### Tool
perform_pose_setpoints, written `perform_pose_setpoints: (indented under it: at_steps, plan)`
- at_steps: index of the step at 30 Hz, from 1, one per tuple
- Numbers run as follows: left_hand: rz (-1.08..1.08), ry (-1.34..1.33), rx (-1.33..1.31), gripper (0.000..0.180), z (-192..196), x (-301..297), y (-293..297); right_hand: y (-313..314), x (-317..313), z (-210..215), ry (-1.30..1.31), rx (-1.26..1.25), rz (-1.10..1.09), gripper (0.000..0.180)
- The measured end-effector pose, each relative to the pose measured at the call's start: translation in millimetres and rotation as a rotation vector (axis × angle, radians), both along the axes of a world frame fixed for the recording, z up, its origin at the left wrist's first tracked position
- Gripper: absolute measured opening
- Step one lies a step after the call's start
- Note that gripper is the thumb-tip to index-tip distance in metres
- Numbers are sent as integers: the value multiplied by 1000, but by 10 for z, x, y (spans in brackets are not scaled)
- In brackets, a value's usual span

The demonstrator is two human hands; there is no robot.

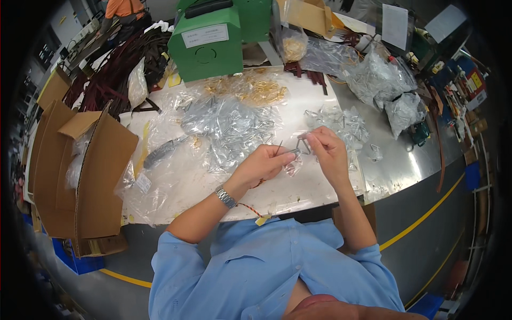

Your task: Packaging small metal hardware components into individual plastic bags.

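Nearer the wearer than the green machine (207,48), above the white worktop (282,198): left hand (266,163), one, thumb and forefinger pinched on a small metal piece, its form mostly hidden; wristwatch (225,197), one, silver, on that wrist. Right hand (327,151), one, fingertips closed on a silver wire frame (307,147), one, angular, held between both hands; whether it joins the small piece cannot be told. Step, as judged: two-handed fingertip work on a single frame. Next move, as judged: calls for a steady pinch from both hands.

Bagged silver hardware (229,125), between machine and hands: one broad heap, pieces past counting. Gold-coloured rings (253,89), at the machine's front foot: one pile, uncounted. Small clear packets (341,125), front and right of the machine: one cluster, uncounted; one lone packet (375,153) farther right. Open cardboard box (104,178), one, left of the machine and nearer the wearer. Dark red straps (109,66), left of the machine: one large bundle, uncounted. Paper sheets, right of the machine: two, one upright (394,22), one tilted (445,24).
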State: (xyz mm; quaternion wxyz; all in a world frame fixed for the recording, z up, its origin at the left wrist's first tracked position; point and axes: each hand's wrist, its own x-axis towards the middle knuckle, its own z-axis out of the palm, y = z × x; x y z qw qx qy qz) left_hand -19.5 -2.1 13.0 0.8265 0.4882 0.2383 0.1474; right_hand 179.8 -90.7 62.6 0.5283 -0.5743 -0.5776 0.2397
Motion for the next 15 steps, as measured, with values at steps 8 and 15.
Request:
perform_pose_setpoints:
  at_steps: [8,15]
  plan:
    - [-39,-89,0,27,42,-12,-5,-15,-42,-127,621,-88,-194,27]
    - [-11,-35,206,23,62,-4,-7,-167,-99,-498,722,-282,-31,33]
